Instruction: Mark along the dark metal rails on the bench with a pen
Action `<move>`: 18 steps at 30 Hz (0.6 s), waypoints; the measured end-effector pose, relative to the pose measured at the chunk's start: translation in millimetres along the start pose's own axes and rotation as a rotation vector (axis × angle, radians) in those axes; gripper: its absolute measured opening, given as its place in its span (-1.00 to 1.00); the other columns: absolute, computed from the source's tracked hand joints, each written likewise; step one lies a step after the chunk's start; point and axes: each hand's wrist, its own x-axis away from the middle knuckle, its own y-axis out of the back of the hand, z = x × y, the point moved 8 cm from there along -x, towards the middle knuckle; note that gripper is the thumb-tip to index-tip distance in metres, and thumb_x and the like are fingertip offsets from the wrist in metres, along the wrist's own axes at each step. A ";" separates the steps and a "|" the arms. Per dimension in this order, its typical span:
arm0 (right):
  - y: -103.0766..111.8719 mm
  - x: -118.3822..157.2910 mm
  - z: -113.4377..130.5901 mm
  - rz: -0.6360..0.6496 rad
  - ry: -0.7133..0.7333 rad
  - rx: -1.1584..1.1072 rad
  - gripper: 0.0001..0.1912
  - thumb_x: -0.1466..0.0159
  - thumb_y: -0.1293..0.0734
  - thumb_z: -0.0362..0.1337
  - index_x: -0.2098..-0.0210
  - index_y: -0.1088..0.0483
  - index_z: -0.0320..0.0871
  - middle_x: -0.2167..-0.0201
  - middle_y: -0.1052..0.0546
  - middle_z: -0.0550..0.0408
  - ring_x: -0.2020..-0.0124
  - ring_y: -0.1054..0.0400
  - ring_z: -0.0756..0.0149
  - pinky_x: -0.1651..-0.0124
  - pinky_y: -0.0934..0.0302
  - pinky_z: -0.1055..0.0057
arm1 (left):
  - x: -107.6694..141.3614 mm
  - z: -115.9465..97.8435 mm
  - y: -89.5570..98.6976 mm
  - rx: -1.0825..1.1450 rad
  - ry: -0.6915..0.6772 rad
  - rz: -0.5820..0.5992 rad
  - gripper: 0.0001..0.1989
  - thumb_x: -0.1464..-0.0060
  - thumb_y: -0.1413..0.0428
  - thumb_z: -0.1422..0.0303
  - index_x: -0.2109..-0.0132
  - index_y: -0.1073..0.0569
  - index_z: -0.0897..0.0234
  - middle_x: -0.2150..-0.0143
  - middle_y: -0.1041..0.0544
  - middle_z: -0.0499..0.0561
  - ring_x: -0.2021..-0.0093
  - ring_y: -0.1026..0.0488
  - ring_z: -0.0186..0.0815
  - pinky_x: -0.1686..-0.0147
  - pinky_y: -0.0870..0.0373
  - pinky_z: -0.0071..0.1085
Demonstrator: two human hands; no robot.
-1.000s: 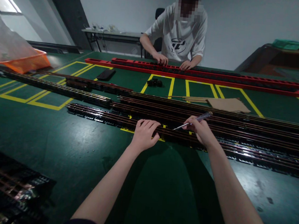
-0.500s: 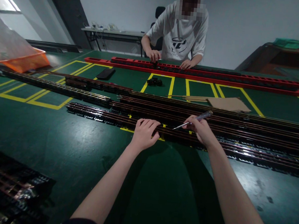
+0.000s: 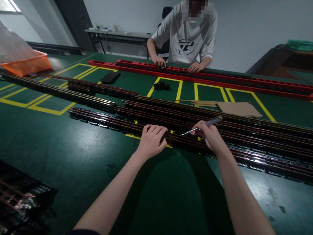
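Observation:
My right hand [image 3: 208,135] grips a thin screwdriver [image 3: 215,119] with a see-through handle. Its metal shaft slants down to the left, and the tip is at the nearest long black strip [image 3: 104,119], which carries copper-coloured lines. Whether the tip touches the strip I cannot tell. To the left of the tip, my left hand [image 3: 151,141] holds the same strip, fingers bent over the top and thumb on the near side. The fingertips are partly hidden behind it. More long dark strips [image 3: 254,131] lie side by side just beyond.
Across the green table [image 3: 87,155], a person [image 3: 192,36] has both hands at a long red rack [image 3: 279,91]. Between us lie a phone [image 3: 110,77], a small black part [image 3: 161,85] and cardboard [image 3: 239,108]. An orange basket [image 3: 26,66] stands left; dark strips [image 3: 7,188] sit lower left.
My hands and the screwdriver have hardly moved. The person opposite has lowered the left-side hand slightly at the red rack.

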 end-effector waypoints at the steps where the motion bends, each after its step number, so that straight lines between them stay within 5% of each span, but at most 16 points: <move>1: -0.2 0.3 0.2 0.003 -0.001 0.003 -0.75 -0.04 -0.38 -0.09 0.57 -0.37 -0.14 0.59 -0.45 0.11 0.46 -0.40 0.33 0.30 -0.31 0.41 | 0.1 -0.2 -0.2 -0.003 -0.003 -0.001 -0.69 -0.09 0.05 0.39 0.02 -0.41 0.24 0.03 -0.52 0.06 0.00 -0.39 -0.17 -0.07 -0.12 -0.13; 18: -0.4 1.6 2.0 -0.015 -0.008 -0.046 -0.75 0.00 -0.43 -0.11 0.60 -0.42 -0.16 0.61 -0.46 0.12 0.50 -0.37 0.39 0.34 -0.30 0.46 | -1.0 1.7 3.1 0.031 0.009 -0.021 -0.71 -0.09 0.02 0.36 0.05 -0.42 0.27 0.07 -0.54 0.03 0.03 -0.41 -0.20 -0.09 -0.12 -0.14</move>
